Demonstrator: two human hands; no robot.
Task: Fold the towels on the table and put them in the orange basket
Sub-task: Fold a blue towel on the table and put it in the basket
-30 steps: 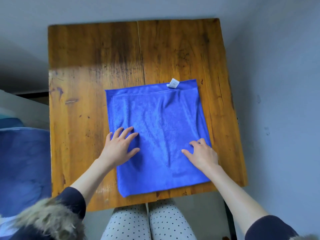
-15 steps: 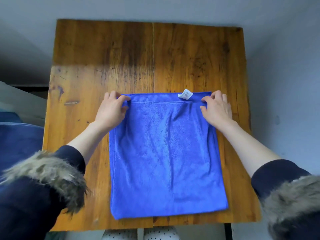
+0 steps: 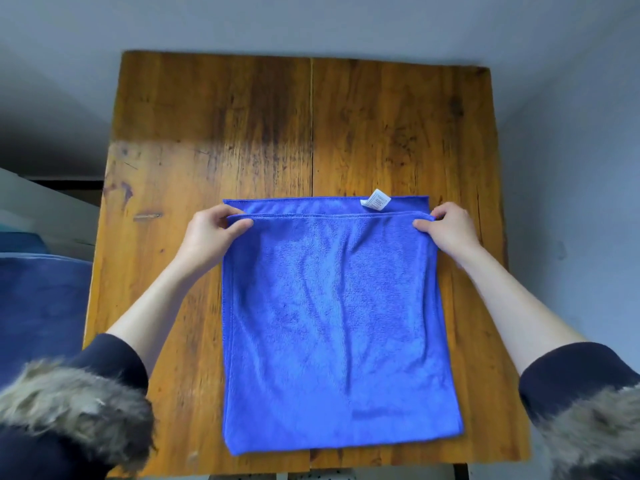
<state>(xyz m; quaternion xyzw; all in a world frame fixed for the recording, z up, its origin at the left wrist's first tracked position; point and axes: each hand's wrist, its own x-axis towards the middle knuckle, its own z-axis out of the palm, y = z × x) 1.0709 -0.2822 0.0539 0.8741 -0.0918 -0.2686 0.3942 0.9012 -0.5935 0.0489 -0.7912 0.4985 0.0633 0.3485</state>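
Hands [image 3: 213, 233] lower, towel's [image 3: 332, 323] top layer pinched

A worn wooden table [image 3: 214, 140] carries a blue towel [image 3: 332, 323], folded double, lying flat on it.

A bright royal-blue towel [image 3: 332, 323] with matching blue stitched hems covers the near half of a wooden table [image 3: 214, 133], whose 2 planks run honey-orange to amber, streaked with dark brown, near-black grain and a paler, washed-out band across the left side. A small white label [image 3: 375, 204] with fine grey print sits at the towel's far edge. The left hand [image 3: 211, 233] and right hand [image 3: 446, 228] emerge from dark navy sleeves [image 3: 110, 362] trimmed with mottled grey-brown fur [image 3: 76, 407]. Pale grey-blue floor [image 3: 571, 168] surrounds the table; a deep blue mass [image 3: 41, 306] fills the left edge. White fabric with small dark dots [image 3: 311, 476] shows below the table.
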